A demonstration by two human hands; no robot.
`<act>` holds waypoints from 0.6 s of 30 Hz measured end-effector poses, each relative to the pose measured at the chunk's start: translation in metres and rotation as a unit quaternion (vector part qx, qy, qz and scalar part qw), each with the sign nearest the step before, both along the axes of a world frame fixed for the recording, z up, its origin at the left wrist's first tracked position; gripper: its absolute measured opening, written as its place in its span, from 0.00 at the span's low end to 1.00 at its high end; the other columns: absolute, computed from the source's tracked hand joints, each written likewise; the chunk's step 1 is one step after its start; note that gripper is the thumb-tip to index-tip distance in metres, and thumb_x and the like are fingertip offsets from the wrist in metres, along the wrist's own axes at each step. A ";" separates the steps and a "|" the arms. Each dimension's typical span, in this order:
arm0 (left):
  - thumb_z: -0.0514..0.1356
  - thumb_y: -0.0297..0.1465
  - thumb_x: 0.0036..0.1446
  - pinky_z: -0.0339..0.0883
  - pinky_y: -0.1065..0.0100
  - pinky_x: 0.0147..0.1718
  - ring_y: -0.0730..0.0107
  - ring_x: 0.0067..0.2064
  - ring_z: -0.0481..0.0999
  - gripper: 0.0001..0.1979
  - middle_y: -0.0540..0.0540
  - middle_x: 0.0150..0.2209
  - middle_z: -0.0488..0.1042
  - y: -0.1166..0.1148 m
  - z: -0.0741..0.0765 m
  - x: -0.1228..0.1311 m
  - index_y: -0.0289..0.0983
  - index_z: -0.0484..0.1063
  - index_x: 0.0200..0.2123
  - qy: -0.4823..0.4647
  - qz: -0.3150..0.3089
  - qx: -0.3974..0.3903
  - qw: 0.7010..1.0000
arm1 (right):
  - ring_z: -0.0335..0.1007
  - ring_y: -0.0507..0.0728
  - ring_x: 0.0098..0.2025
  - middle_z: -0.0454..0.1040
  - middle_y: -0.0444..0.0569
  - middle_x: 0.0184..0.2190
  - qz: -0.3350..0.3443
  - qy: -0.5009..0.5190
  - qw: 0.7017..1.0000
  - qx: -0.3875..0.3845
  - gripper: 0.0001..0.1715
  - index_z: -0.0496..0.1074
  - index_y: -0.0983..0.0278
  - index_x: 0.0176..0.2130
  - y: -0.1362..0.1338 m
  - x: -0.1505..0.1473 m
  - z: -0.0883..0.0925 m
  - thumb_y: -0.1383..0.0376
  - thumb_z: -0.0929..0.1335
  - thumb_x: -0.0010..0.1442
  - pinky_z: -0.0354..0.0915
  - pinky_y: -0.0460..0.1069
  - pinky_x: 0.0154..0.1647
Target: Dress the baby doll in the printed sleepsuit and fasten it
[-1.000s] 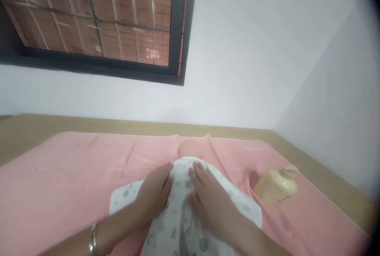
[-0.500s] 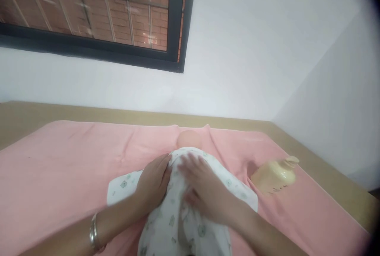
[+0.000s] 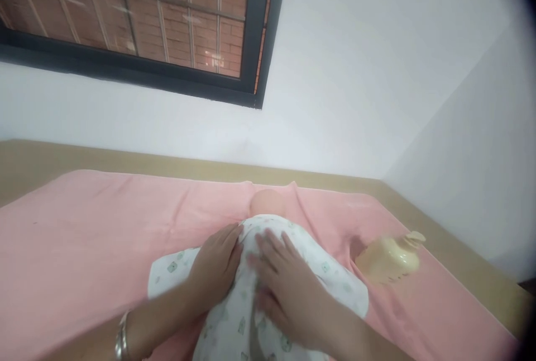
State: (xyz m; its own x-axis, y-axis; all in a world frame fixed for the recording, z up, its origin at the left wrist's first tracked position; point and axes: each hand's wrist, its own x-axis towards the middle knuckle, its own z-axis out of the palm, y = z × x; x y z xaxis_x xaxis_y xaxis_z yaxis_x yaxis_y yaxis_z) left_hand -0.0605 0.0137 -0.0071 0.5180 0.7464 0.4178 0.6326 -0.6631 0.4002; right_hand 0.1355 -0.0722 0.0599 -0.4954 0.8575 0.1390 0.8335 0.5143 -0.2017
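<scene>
A small white garment (image 3: 240, 299) with a green and grey print lies over a bulging form, its sleeves spread to both sides. At its collar end shows a smooth, round beige top (image 3: 267, 202), which looks like a doll's head. My left hand (image 3: 215, 260) rests along the garment's left side with fingers stretched out and together; a silver bangle circles that wrist. My right hand (image 3: 288, 288) lies flat on the garment's upper right part, fingers spread and slightly blurred. Neither hand grips anything. What is under the cloth is hidden.
A pink blanket (image 3: 104, 238) covers most of the wood-coloured surface (image 3: 201, 169). To the right, a pale yellow bottle-shaped container (image 3: 389, 259) lies on the blanket, its narrow end pointing away. White walls (image 3: 355, 70) and a dark-framed window (image 3: 259, 42) stand behind.
My right hand has shifted slightly on the garment, its fingers now less blurred. My left hand keeps its place on the garment. The view has moved a little.
</scene>
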 end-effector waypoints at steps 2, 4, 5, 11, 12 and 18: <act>0.45 0.32 0.62 0.62 0.52 0.54 0.59 0.56 0.66 0.21 0.40 0.56 0.66 0.000 -0.001 0.000 0.37 0.59 0.57 -0.004 -0.005 0.011 1.000 | 0.34 0.59 0.67 0.50 0.41 0.64 0.073 -0.002 0.997 -0.015 0.28 0.53 0.54 0.62 -0.001 -0.003 0.004 0.56 0.57 0.64 0.30 0.62 0.66; 0.45 0.32 0.62 0.63 0.52 0.53 0.59 0.55 0.67 0.20 0.41 0.55 0.67 0.000 -0.003 -0.001 0.38 0.60 0.56 -0.008 -0.006 0.022 1.000 | 0.36 0.58 0.67 0.49 0.42 0.65 0.042 0.009 0.999 -0.011 0.28 0.53 0.56 0.63 -0.003 -0.005 0.001 0.56 0.56 0.65 0.33 0.61 0.66; 0.45 0.33 0.62 0.63 0.53 0.53 0.59 0.55 0.67 0.20 0.41 0.55 0.67 0.001 -0.004 -0.001 0.39 0.61 0.56 -0.009 -0.002 0.026 1.000 | 0.36 0.59 0.67 0.46 0.45 0.65 -0.008 0.017 1.000 -0.004 0.29 0.51 0.59 0.63 -0.004 -0.006 -0.003 0.57 0.56 0.65 0.36 0.62 0.66; 0.46 0.34 0.62 0.64 0.53 0.53 0.60 0.53 0.68 0.19 0.43 0.53 0.69 0.005 -0.010 -0.002 0.38 0.62 0.54 -0.010 0.026 0.038 0.999 | 0.37 0.65 0.66 0.49 0.52 0.64 0.009 0.042 0.999 -0.004 0.34 0.52 0.63 0.64 -0.014 -0.013 -0.015 0.56 0.60 0.62 0.37 0.63 0.65; 0.46 0.34 0.62 0.64 0.54 0.52 0.60 0.53 0.69 0.19 0.43 0.52 0.69 0.005 -0.010 -0.002 0.39 0.62 0.54 -0.012 0.026 0.034 0.999 | 0.37 0.63 0.66 0.51 0.49 0.64 0.043 0.044 0.998 -0.009 0.34 0.51 0.61 0.64 -0.013 -0.014 -0.012 0.56 0.60 0.62 0.35 0.63 0.66; 0.46 0.35 0.62 0.62 0.51 0.53 0.58 0.53 0.68 0.18 0.43 0.53 0.69 0.003 -0.008 -0.002 0.40 0.62 0.54 -0.035 0.021 -0.010 0.999 | 0.34 0.65 0.67 0.44 0.52 0.66 -0.152 0.099 0.983 0.028 0.31 0.52 0.65 0.63 -0.006 -0.020 -0.013 0.59 0.56 0.64 0.38 0.65 0.64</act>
